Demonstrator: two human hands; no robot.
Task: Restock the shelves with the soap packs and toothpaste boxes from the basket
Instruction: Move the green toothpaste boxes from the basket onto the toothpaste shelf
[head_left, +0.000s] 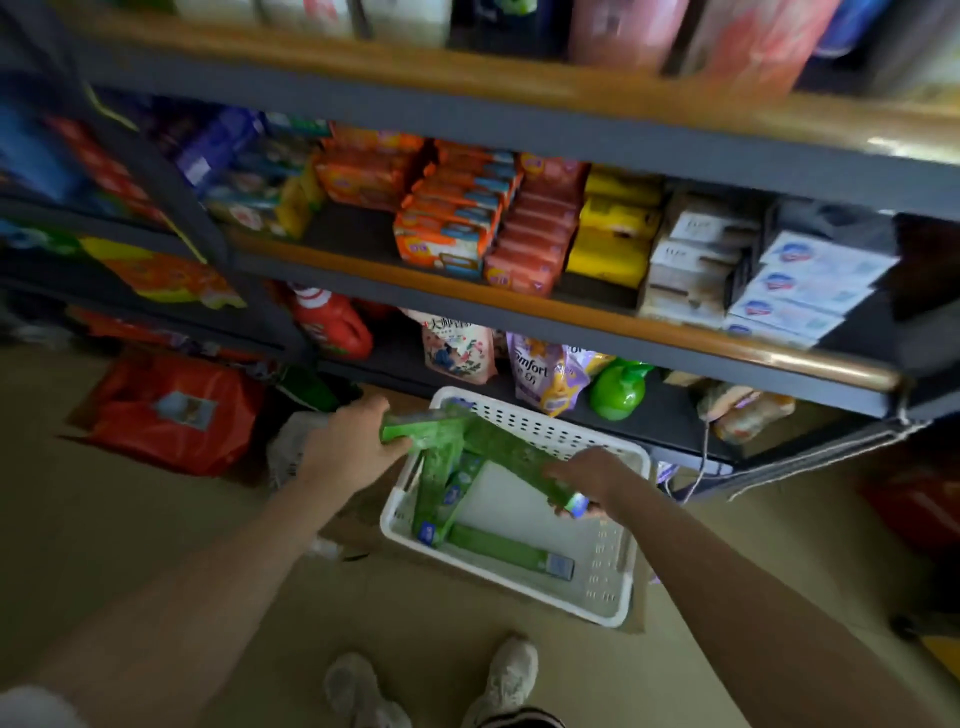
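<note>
A white perforated basket (618, 587) stands on the floor below the shelves. Over its far left corner my left hand (348, 441) grips one end of a green toothpaste box (415, 428). My right hand (589, 480) holds another green toothpaste box (511, 449) that slants above the basket. More green boxes lie inside: two leaning at the left (434, 499) and one flat near the front (506, 553). On the middle shelf (519, 304) stand stacked soap packs in orange (447, 228), pink (530, 244) and yellow (613, 234), with white boxes (810, 286) at the right.
The bottom shelf holds a red detergent bottle (332, 325), softener pouches (540, 374) and a green bottle (618, 389). A red bag (166, 410) lies on the floor at the left. My shoes (431, 686) stand just in front of the basket. A cable (701, 462) hangs at the right.
</note>
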